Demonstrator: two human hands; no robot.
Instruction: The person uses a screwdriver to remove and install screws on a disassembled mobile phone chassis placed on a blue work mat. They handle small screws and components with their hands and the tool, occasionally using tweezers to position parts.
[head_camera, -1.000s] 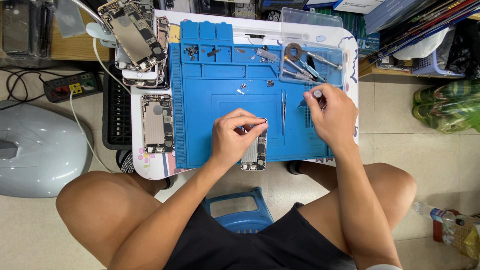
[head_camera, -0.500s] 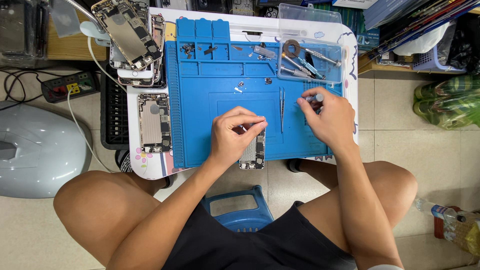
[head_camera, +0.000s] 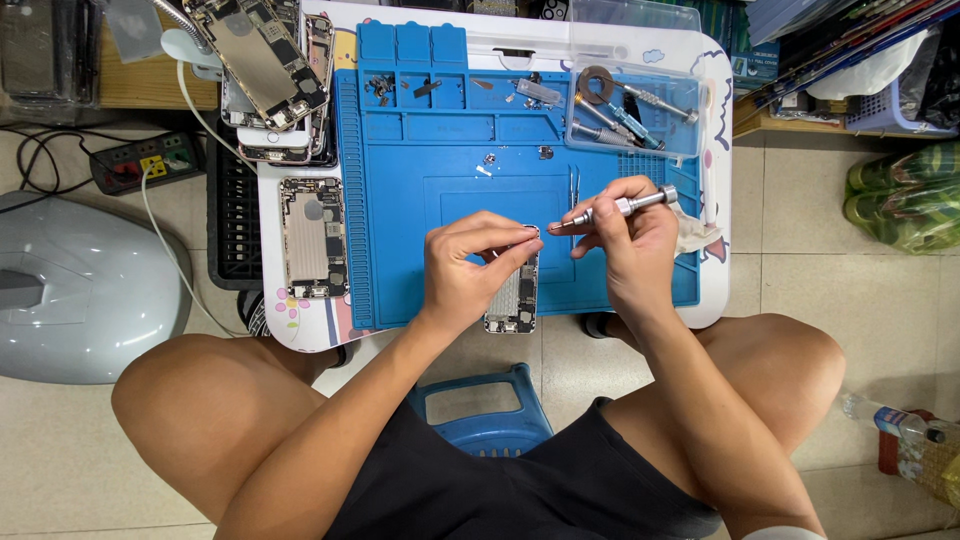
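Green packages (head_camera: 900, 205) on floor, right.

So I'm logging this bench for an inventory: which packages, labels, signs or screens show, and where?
Clear plastic box: table's top right, rectangular, holds silver tools.
Opened phone: under left hand, silver insides, no lit screen.
Screwdriver: silver, in right hand.
Plastic bottle: floor, lower right, clear.
No signs.

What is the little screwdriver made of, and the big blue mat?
The screwdriver in the right hand looks like metal: silvery and shiny, with a grooved grip. The blue mat looks like soft rubber or silicone: dull, not shiny, with moulded little compartments.
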